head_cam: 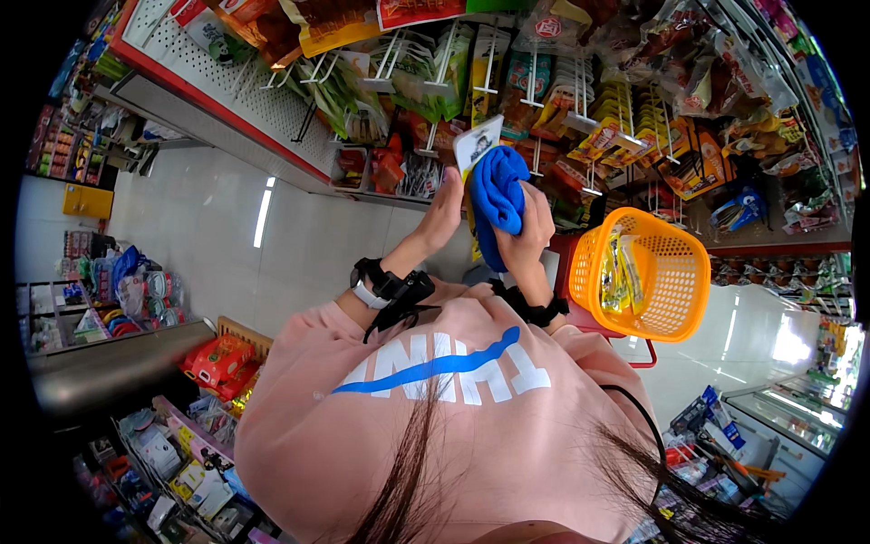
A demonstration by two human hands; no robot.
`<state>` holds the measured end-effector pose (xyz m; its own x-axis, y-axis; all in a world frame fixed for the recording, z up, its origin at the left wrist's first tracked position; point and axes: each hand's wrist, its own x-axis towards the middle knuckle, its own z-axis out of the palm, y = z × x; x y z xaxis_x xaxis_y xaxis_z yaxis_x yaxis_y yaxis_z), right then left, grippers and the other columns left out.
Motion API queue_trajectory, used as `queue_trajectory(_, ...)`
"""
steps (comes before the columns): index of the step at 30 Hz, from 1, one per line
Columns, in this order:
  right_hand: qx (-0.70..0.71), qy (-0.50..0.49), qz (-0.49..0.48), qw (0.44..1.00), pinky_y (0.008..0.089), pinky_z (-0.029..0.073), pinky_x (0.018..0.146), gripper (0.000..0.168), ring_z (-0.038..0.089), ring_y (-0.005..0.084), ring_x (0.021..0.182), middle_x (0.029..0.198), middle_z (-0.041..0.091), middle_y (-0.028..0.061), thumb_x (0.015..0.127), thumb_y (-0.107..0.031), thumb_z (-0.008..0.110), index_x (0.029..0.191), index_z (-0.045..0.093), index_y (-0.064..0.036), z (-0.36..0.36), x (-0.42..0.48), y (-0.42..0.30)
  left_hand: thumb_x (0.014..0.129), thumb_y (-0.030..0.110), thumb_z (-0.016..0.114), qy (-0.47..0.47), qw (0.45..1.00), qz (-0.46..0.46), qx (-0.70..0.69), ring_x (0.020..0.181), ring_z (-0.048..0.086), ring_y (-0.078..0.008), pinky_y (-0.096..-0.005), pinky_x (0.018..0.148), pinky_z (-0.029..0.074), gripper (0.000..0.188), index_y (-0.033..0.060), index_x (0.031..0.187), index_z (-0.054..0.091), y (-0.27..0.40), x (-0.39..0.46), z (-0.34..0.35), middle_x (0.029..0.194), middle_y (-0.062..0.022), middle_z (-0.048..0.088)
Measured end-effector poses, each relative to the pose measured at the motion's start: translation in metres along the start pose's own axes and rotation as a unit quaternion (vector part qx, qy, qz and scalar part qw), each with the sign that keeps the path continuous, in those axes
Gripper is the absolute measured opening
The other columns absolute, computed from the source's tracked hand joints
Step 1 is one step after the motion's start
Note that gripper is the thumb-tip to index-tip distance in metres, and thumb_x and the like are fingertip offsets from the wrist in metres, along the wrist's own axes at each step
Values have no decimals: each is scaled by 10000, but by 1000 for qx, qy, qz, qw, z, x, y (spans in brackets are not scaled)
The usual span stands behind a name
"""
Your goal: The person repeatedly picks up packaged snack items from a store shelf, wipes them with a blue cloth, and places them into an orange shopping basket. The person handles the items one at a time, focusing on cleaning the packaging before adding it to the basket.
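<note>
My right hand (529, 230) grips a bunched blue cloth (499, 190). Behind the cloth stands a yellow snack packet with a white header card (480, 144), which bears a small picture; its lower part is mostly hidden. My left hand (440, 209) is raised close beside the packet's left edge, fingers extended, with nothing seen in its grasp; whether it touches the packet is unclear. To the right of my right hand, an orange perforated plastic basket (688, 272) holds several yellow packets (617, 272).
A store rack of white pegboard (272, 129) with metal hooks and hanging snack packets (435, 75) runs across the front. The basket is beside a red stool or stand (567, 268). Shelves with goods and a metal counter edge (129, 367) lie to the left.
</note>
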<state>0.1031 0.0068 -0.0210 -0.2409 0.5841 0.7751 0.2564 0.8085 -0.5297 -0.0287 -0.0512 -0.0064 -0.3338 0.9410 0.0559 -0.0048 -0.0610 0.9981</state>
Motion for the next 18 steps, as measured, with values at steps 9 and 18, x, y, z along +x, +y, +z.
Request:
queue_trajectory(9, 31, 38, -54, 997, 373, 508, 686, 424, 618, 368, 829, 1010, 607, 202, 632, -60, 701, 1032, 592, 29, 15, 11, -1, 979, 516, 124, -140, 965, 15, -221, 1195, 413, -164, -267, 1038, 270, 667, 29, 1390, 321, 11, 26, -1, 1343, -93, 430)
queue_trajectory(18, -44, 148, -51, 987, 372, 496, 647, 383, 607, 358, 765, 951, 615, 199, 620, -51, 728, 967, 606, 59, -14, 40, -7, 953, 563, 145, -136, 983, -2, -125, 1214, 441, -161, -320, 1067, 294, 678, 100, 1442, 217, -7, 21, 30, 1302, -74, 480)
